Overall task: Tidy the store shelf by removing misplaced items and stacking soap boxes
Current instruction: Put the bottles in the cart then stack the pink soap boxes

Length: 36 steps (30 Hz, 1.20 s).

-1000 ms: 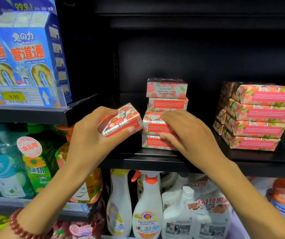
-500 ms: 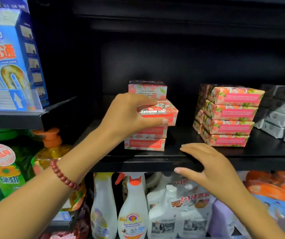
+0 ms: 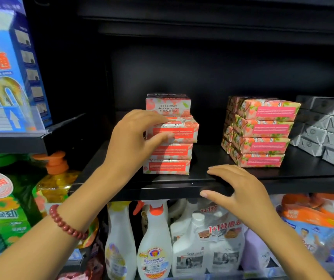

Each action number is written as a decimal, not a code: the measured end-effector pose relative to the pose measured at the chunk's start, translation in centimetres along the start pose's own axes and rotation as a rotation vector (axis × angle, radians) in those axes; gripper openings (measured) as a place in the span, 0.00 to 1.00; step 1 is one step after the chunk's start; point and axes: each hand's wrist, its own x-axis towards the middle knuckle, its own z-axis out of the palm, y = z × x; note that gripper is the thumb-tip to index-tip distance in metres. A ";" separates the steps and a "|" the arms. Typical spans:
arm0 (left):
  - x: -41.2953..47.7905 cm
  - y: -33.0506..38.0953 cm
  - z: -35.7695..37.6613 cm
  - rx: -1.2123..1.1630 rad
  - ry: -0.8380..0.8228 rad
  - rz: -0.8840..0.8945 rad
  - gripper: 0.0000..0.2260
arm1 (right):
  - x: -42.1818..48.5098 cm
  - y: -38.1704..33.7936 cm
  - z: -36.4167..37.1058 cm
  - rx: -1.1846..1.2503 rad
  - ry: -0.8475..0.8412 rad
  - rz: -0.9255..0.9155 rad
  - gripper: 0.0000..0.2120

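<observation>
A stack of pink-and-red soap boxes (image 3: 167,167) stands on the black shelf (image 3: 162,188) left of centre. My left hand (image 3: 130,142) holds the top soap box (image 3: 182,131) of that stack, thumb on its front face and fingers over its top; the box sits slightly askew on the ones below. Behind it a further soap box (image 3: 168,104) shows higher up, its label upside down. My right hand (image 3: 240,190) rests flat on the shelf's front edge with fingers spread, holding nothing.
A neat pile of the same pink soap boxes (image 3: 263,134) stands to the right, with grey wrapped boxes (image 3: 327,136) beyond it. A blue drain-cleaner carton (image 3: 6,73) sits on the upper left shelf. Spray bottles (image 3: 155,239) and an orange-pump bottle (image 3: 55,178) fill the shelves below.
My left hand carried the soap box rightward and set it on top of the front stack. My right hand left the stack and dropped to the shelf's front edge.
</observation>
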 end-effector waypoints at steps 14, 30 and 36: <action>-0.5 2.8 0.5 0.081 0.127 0.209 0.12 | 0.3 0.6 -3.1 0.207 0.221 -0.065 0.15; -3.4 9.4 11.9 0.267 -0.271 -0.051 0.23 | 8.0 9.6 -10.5 -0.066 0.196 -0.125 0.32; -3.4 9.4 12.1 0.225 -0.254 -0.126 0.25 | 7.6 9.7 -9.9 -0.023 0.351 -0.215 0.22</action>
